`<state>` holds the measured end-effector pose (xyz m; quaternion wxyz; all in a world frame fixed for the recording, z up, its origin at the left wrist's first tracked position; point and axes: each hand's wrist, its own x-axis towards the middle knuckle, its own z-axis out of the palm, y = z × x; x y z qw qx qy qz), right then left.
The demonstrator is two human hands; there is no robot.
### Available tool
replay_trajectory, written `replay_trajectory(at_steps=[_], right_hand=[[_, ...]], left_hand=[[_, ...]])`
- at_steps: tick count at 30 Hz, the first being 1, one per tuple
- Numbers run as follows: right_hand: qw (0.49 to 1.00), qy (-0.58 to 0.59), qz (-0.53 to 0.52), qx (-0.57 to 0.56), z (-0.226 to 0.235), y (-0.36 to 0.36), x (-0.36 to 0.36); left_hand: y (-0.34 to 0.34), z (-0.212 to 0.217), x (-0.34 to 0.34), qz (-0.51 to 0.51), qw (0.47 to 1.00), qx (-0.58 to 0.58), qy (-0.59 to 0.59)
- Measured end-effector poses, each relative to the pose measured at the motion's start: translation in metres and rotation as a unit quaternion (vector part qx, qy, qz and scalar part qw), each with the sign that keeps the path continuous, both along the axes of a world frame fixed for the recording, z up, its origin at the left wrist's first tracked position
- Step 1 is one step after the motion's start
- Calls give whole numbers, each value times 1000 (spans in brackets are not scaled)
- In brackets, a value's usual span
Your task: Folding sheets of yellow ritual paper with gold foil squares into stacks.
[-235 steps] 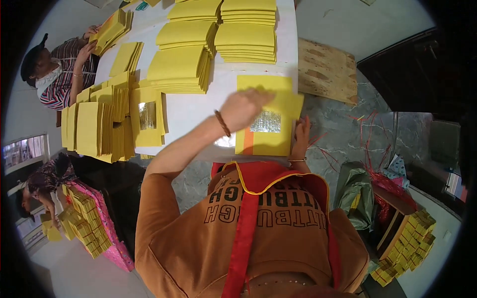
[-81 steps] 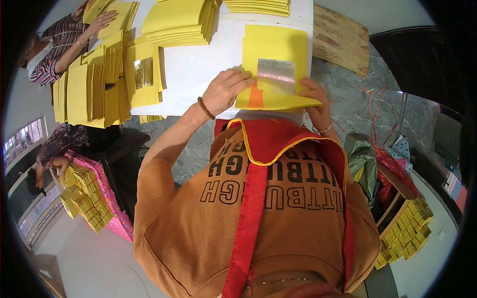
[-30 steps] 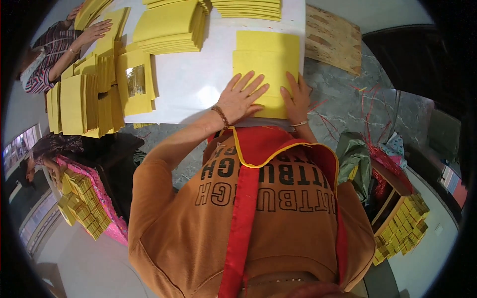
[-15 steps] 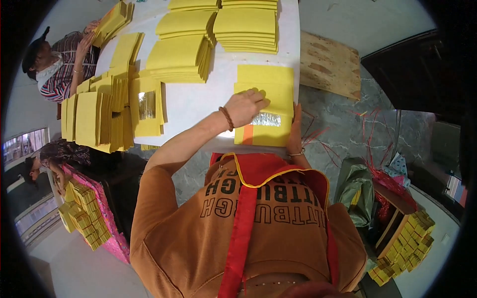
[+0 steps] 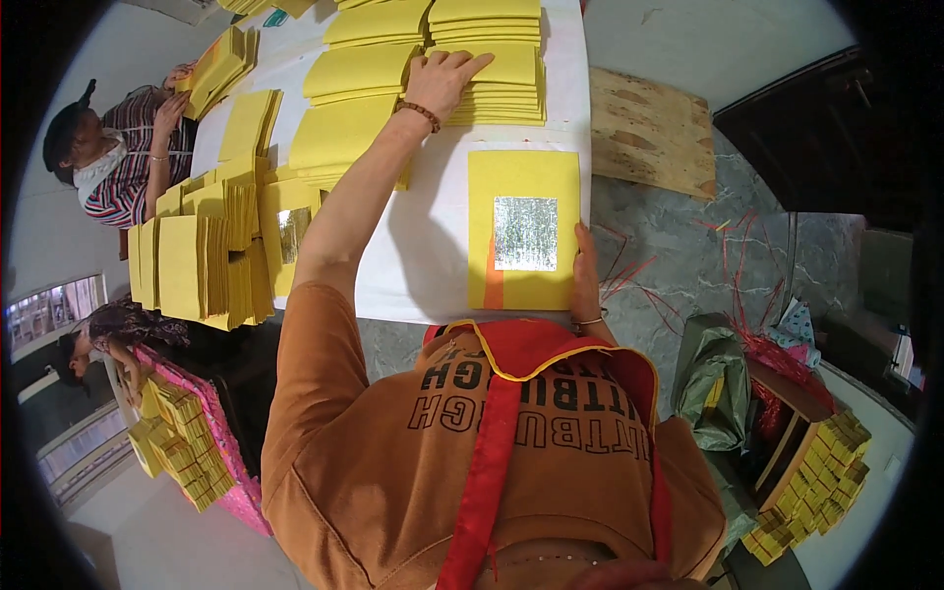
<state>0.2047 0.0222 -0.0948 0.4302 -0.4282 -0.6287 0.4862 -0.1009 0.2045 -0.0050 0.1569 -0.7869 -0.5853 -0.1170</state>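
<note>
A yellow paper sheet [image 5: 521,177] with a silver foil square [image 5: 525,233] and an orange stripe lies on the white table [image 5: 433,246] just in front of me. My right hand [image 5: 587,270] grips its right edge, thumb on the paper. My left hand [image 5: 447,79] is stretched far across the table. Its fingers are spread flat on top of a stack of plain yellow sheets [image 5: 506,88], holding nothing.
More yellow stacks [image 5: 344,128] cover the far table, and fanned piles [image 5: 202,265] lie at the left. A person in a striped shirt [image 5: 118,167] works at the far left and another person [image 5: 98,339] sits lower left. A wooden board [image 5: 649,133] and bundled yellow packs [image 5: 816,472] are on the right.
My left hand has left the foil sheet and reached forward onto the far yellow stack. My right hand stays at the sheet's right edge.
</note>
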Motion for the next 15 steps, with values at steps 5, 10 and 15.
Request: replay_trajectory(at_steps=[5,10,15], right_hand=[[1000,-14,-10,8,-6,-8,3],[999,-39,-22,-7,0,-7,2],[999,-49,-19,-4,-1,-8,1]], left_hand=[[8,1,-4,-32,998,-55,-12],[4,-6,-3,-59,993,-101,-32],[-2,-16,-4,-51,995,-78,45]])
